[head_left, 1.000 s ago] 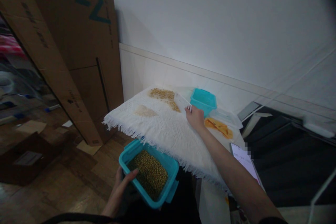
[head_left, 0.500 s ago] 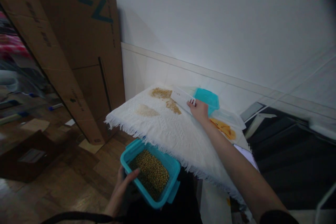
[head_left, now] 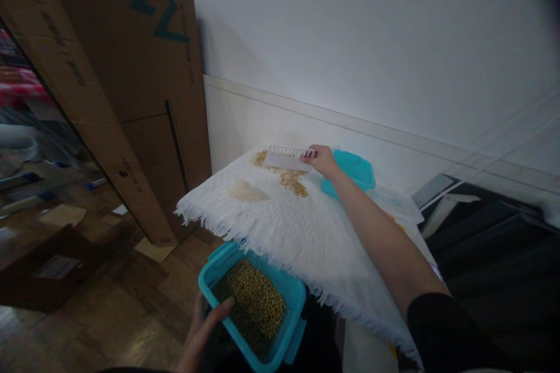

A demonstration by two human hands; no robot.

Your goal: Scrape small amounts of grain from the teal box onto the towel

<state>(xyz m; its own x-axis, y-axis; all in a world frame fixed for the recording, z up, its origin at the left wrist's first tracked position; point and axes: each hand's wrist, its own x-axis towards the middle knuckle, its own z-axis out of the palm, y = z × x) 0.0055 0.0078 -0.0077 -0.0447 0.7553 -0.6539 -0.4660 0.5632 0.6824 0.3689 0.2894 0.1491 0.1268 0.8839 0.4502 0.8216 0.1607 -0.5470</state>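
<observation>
My left hand (head_left: pixel 207 323) grips the left side of a teal plastic container (head_left: pixel 292 288), its thumb over the rim. Inside lie yellow beans (head_left: pixel 258 294), with smaller dark green ones along the near left side. The container is below the fringed edge of a white cloth (head_left: pixel 301 245). Over the far part of the cloth, my right hand (head_left: pixel 321 160) pinches one end of a flat white plastic piece (head_left: pixel 286 158) with a slotted edge. Yellow beans (head_left: pixel 294 182) are scattered beside and partly behind this piece. Nearer the fringe is a pale heap of grains (head_left: pixel 247 191).
A second teal container (head_left: pixel 356 170) and a clear lid (head_left: pixel 396 204) stand right of my right hand, close to the white wall (head_left: pixel 371 58). A tall cardboard box (head_left: pixel 161 70) rises at the left. Dark folded material (head_left: pixel 494 256) is at the right.
My right hand has moved away and slightly left with the white piece, which has turned and now lies across the far beans. My left hand still holds the container, nearly unmoved.
</observation>
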